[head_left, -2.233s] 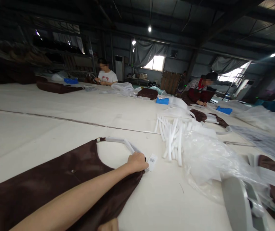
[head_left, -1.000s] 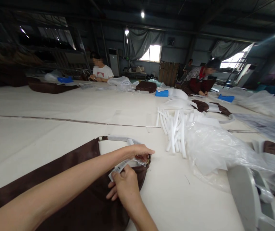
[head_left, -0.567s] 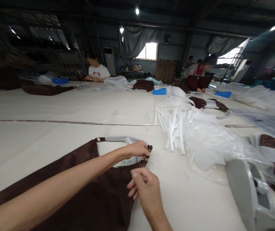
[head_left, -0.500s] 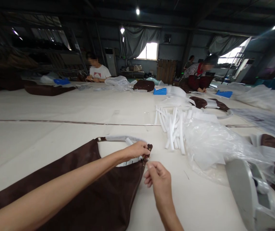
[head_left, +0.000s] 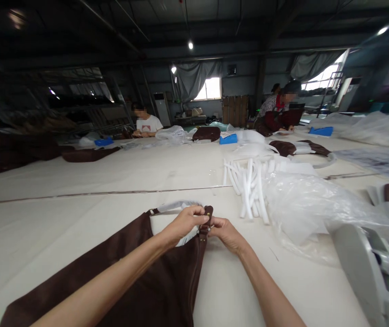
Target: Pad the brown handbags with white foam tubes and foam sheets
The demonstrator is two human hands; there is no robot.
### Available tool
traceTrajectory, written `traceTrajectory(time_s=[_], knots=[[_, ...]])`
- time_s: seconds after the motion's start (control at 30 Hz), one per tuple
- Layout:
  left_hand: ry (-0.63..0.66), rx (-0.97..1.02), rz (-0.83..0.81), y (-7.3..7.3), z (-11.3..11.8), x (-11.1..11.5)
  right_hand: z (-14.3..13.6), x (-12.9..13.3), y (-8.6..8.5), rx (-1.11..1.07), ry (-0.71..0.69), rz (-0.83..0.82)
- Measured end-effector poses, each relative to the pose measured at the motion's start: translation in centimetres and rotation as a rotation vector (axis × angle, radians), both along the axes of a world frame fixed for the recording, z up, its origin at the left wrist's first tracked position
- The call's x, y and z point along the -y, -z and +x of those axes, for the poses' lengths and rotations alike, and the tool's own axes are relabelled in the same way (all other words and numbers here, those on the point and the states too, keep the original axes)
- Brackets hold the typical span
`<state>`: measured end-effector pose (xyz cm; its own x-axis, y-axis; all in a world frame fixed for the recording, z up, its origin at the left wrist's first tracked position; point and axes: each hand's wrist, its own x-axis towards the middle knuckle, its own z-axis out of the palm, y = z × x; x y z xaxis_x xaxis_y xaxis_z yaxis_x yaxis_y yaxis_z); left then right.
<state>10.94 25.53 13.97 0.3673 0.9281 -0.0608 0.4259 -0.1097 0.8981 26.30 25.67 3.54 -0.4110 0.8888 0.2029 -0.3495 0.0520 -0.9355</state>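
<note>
A dark brown handbag lies on the pale table below my arms. Its strap, wrapped in white padding along the far side, rises at the bag's right end by a metal ring. My left hand pinches this strap end from the left, fingers closed. From the right, my right hand has its thumb and fingertips closed at the strap end near the metal ring. Whatever small part lies between those fingertips is hidden.
White foam strips lie in a pile to the right, beside a heap of clear plastic bags. A grey tape dispenser stands at the lower right. Across the table, co-workers handle things among blue dispensers and brown bags.
My right hand has moved up and in from below right, and its fingers now touch the strap end. My left hand keeps its hold. The view has tilted upward slightly.
</note>
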Motion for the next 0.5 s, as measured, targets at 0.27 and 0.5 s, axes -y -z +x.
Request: traceTrajectory(time_s=[0.27, 0.5], knots=[[-0.037, 0.188, -0.032, 0.3, -1.7, 0.6, -0.3, -2.8, -2.8, 0.025, 0.313, 0.201], [-0.007, 0.346, -0.144, 1.4, -1.8, 0.8, 0.6, -2.2, -4.7, 0.431, 0.614, 0.8]])
